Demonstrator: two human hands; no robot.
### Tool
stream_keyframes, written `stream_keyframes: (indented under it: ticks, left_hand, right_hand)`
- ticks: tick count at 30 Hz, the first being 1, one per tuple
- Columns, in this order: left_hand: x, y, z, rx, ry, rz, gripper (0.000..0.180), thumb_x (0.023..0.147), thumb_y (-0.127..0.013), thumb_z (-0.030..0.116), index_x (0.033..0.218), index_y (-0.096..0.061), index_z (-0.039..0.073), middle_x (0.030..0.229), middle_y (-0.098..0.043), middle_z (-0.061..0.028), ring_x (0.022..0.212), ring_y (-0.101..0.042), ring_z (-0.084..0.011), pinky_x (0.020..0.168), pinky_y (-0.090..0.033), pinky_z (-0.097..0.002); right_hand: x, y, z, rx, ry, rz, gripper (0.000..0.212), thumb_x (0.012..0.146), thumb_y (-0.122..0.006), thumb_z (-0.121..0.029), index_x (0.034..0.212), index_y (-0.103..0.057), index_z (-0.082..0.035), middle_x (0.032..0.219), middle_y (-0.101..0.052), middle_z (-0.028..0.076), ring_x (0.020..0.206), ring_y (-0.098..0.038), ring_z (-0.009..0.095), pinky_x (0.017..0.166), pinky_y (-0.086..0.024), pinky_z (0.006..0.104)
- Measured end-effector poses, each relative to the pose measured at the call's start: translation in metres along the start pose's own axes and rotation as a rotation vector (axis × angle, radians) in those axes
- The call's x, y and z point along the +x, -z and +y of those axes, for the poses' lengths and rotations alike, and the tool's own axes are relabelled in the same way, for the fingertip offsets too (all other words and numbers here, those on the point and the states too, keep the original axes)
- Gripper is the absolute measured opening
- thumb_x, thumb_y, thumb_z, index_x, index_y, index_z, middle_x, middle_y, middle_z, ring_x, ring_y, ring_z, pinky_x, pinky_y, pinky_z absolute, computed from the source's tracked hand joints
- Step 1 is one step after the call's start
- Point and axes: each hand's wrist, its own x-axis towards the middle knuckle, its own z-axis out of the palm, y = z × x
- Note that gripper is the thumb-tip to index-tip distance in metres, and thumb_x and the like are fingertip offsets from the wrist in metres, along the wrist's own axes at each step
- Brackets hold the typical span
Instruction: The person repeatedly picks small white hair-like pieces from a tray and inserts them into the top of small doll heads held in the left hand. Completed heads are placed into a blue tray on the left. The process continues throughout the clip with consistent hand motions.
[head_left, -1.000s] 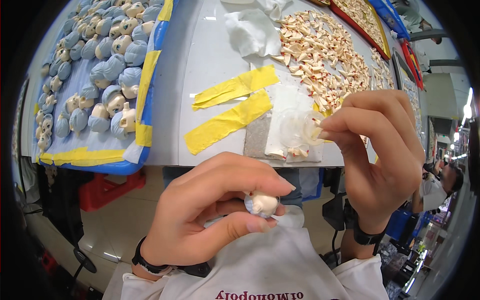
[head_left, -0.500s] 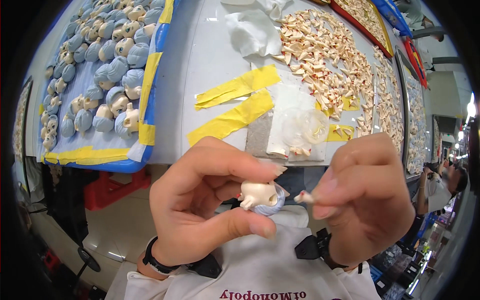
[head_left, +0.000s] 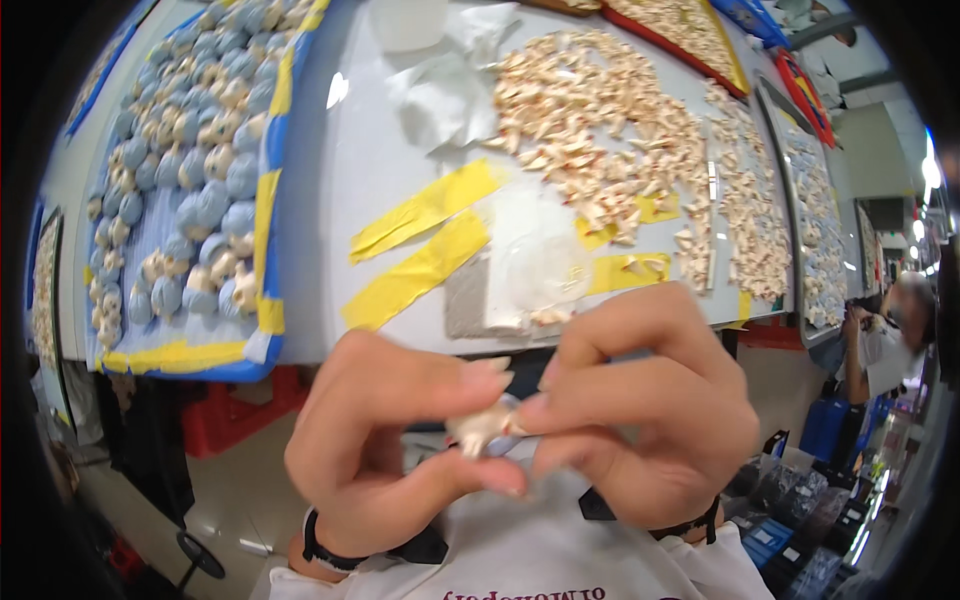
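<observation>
- A small cream-coloured piece (head_left: pixel 482 428) is pinched between the left hand (head_left: pixel 385 440) and the right hand (head_left: pixel 650 415), near the viewer.
- Yellow tape strips (head_left: pixel 420 240) are seen on the white table (head_left: pixel 340 180) beyond.
- Blue-and-cream figures (head_left: pixel 190 190) are laid out far left; a heap of cream pieces (head_left: pixel 590 130) is spread far right.

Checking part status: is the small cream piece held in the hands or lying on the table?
Held, off the table. The small cream piece sits pinched between fingertips of the left hand and right hand, below the table edge.

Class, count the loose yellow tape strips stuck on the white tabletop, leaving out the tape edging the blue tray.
4: two long diagonal strips, the upper strip and the lower strip; two shorter strips at right, partly under cream pieces, which may hide more.
</observation>
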Motion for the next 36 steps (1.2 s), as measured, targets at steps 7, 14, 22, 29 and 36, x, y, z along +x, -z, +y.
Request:
stream_keyframes:
  ticks: [7,14,22,29,36]
  left_hand:
    - [0.009,-0.017,0.006,0.611,-0.38,-0.209,0.042,0.069,-0.072,0.035,0.089,-0.054,0.003,0.087,-0.055,-0.0112,0.077,-0.051,-0.0235,0.066,-0.042,-0.0335]
    - [0.022,0.068,0.023,0.925,-0.256,0.111,0.028,0.081,-0.057,0.005,0.107,-0.051,-0.003,0.112,-0.05,-0.0161,0.104,-0.047,-0.0255,0.091,-0.035,-0.033]
    - [0.049,0.156,0.037,1.158,-0.04,0.152,0.027,0.089,-0.047,0.011,0.115,-0.05,0.003,0.124,-0.046,-0.0104,0.114,-0.042,-0.018,0.091,-0.034,-0.0305]
    - [0.071,0.169,0.02,1.308,0.113,-0.079,0.054,0.09,-0.041,0.042,0.131,-0.036,0.007,0.136,-0.032,-0.0143,0.13,-0.024,-0.0275,0.106,-0.016,-0.0407]
    - [0.078,0.127,0.022,1.388,0.295,-0.064,0.057,0.09,-0.039,0.046,0.136,-0.031,0.014,0.142,-0.02,-0.0172,0.133,-0.014,-0.0333,0.106,-0.014,-0.0437]
  right_hand:
    - [-0.011,0.014,-0.005,0.356,-0.419,-0.061,0.042,0.071,-0.071,-0.009,0.108,-0.053,0.001,0.098,-0.058,0.011,0.085,-0.058,0.014,0.072,-0.046,0.0248]
    - [-0.058,0.191,0.054,-0.632,-0.673,0.429,0.021,0.075,-0.052,0.002,0.094,-0.058,-0.003,0.091,-0.059,0.006,0.078,-0.055,0.013,0.071,-0.044,0.0262]
    - [-0.081,0.223,0.065,-0.942,-0.693,0.238,0.028,0.072,-0.046,0.004,0.097,-0.055,-0.003,0.099,-0.052,0.012,0.091,-0.052,0.028,0.073,-0.043,0.0295]
    - [-0.078,0.22,0.052,-0.886,-0.637,0.283,0.028,0.071,-0.05,0.001,0.099,-0.054,-0.002,0.104,-0.052,0.014,0.099,-0.051,0.031,0.085,-0.04,0.0332]
    - [-0.056,0.216,0.041,-0.817,-0.62,0.203,0.027,0.072,-0.057,-0.005,0.098,-0.054,-0.002,0.105,-0.052,0.015,0.102,-0.049,0.031,0.09,-0.037,0.0348]
